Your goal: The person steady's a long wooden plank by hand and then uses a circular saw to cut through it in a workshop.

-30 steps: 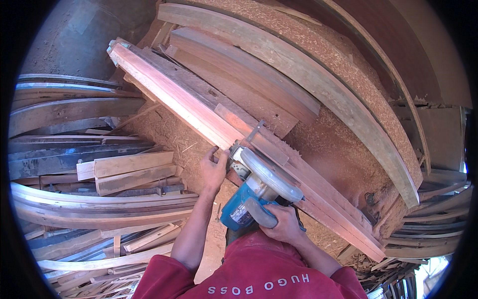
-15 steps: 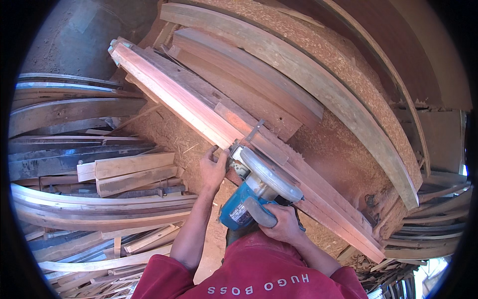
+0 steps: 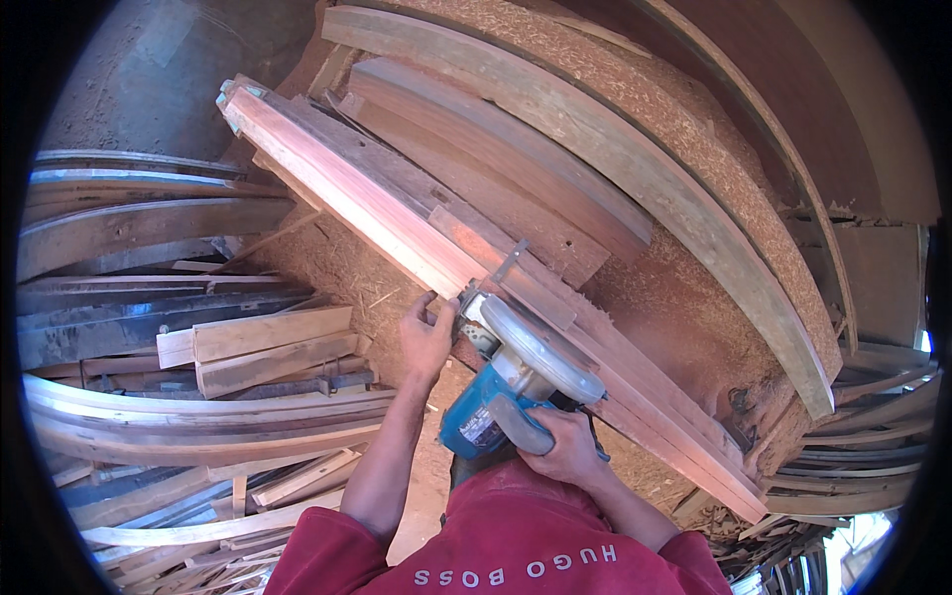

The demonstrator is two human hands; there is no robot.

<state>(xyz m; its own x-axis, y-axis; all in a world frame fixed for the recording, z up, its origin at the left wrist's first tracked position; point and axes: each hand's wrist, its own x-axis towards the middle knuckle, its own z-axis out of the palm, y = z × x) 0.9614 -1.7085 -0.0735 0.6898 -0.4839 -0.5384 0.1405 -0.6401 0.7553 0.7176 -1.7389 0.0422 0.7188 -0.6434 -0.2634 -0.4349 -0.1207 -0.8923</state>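
Note:
A blue and silver circular saw rests on a long reddish wooden plank that runs from far left to near right. My right hand wraps round the saw's dark rear handle. At the front of the saw, my left hand has its fingers curled at the edge of the base plate, by the plank's near side; its exact fingertip contact is hard to make out. A thin metal guide arm sticks out from the saw across the plank. The blade is hidden by the guard and body.
Beyond the plank lie a shorter thick beam and a long curved timber, with sawdust around them. Stacked curved boards and short offcuts fill the left side. More stacked wood stands at the right.

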